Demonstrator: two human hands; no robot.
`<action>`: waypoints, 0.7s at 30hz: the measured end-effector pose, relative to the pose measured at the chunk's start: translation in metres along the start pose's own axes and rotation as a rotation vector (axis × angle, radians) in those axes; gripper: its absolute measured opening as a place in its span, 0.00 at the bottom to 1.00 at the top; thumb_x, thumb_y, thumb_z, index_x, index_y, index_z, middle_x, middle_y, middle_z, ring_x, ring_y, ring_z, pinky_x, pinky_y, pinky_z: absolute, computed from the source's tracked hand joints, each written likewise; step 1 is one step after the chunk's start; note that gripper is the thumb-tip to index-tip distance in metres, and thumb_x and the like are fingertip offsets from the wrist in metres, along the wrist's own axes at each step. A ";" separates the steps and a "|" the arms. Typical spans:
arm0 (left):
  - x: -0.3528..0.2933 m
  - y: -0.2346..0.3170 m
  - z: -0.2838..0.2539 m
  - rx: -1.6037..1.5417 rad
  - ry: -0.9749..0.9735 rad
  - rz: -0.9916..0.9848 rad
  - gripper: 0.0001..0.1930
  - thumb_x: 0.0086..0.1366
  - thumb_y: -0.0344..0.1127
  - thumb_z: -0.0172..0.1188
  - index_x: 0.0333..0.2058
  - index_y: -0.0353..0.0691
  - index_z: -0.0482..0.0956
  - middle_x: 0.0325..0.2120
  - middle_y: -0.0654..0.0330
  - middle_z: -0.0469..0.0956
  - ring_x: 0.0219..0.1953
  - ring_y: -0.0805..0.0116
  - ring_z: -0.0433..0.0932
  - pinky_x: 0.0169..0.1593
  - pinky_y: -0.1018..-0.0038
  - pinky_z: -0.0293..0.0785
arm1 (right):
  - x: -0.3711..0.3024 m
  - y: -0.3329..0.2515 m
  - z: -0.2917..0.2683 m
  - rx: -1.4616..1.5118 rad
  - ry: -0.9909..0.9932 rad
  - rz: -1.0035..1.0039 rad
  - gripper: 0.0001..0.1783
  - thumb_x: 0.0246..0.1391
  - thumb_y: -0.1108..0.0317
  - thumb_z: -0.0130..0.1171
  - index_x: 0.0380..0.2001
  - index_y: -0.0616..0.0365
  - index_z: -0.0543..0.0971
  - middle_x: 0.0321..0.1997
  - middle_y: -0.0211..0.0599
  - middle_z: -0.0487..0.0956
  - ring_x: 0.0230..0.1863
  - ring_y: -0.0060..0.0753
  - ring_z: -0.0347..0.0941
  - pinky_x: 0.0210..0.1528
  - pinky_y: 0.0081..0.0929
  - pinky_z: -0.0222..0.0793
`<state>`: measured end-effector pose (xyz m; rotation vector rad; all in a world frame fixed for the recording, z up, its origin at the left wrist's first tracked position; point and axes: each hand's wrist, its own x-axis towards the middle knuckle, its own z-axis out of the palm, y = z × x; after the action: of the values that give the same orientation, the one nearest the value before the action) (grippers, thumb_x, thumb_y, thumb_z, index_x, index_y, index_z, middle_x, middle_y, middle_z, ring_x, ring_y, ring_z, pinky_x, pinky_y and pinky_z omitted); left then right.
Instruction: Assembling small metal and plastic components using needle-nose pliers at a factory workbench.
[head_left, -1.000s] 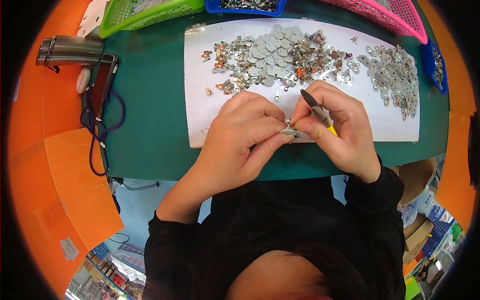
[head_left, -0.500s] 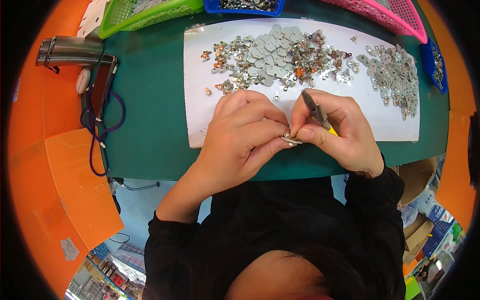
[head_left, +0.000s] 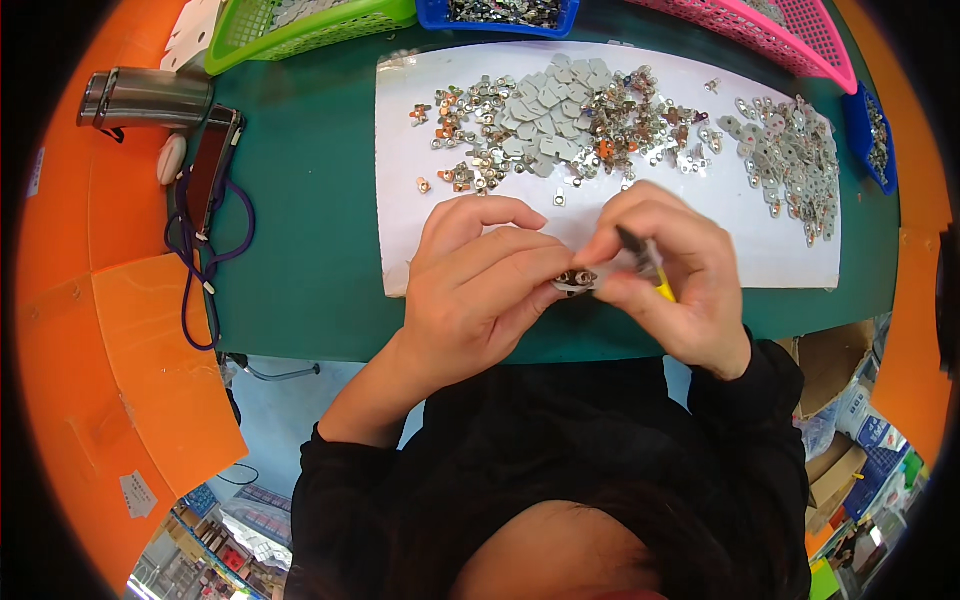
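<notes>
My left hand [head_left: 482, 275] pinches a small metal part [head_left: 574, 280] between thumb and forefinger, just off the near edge of the white board. Round, shiny bits show on its upper side over a pale plate. My right hand [head_left: 672, 270] is close beside it, blurred by motion. Tucked in that hand is a slim tool with a dark end and a yellow handle [head_left: 665, 289]; its exact kind cannot be made out. Thumb and forefinger reach toward the part, and whether they touch it is unclear. Beyond the hands lie grey flat plates [head_left: 548, 112] and small metal fittings [head_left: 625, 125] in heaps.
The white board [head_left: 400, 235] rests on a green table [head_left: 285, 260]. Another heap of metal pieces [head_left: 795, 165] is at right. Green [head_left: 330, 35], blue [head_left: 500, 27] and pink [head_left: 790, 45] baskets line the back; a small blue tray [head_left: 870, 140] stands right. At left are a steel flask [head_left: 150, 100] and corded phone [head_left: 208, 165].
My right hand has opened slightly away from the metal part, tilting the tool. More of the part's upper side shows now. My left hand keeps its pinch, with one finger stretched further out.
</notes>
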<state>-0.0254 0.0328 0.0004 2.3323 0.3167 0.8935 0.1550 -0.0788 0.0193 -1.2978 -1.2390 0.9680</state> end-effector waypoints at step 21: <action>-0.004 0.002 0.001 -0.062 0.022 -0.075 0.11 0.54 0.22 0.67 0.38 0.34 0.81 0.29 0.57 0.81 0.41 0.55 0.79 0.40 0.69 0.75 | -0.004 -0.024 -0.020 -0.859 -0.022 -0.152 0.19 0.35 0.70 0.73 0.36 0.52 0.84 0.28 0.34 0.77 0.31 0.39 0.72 0.33 0.32 0.66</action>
<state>-0.0280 0.0290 -0.0008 2.2402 0.3781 0.8803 0.1710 -0.0882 0.0448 -1.7941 -1.8378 0.3184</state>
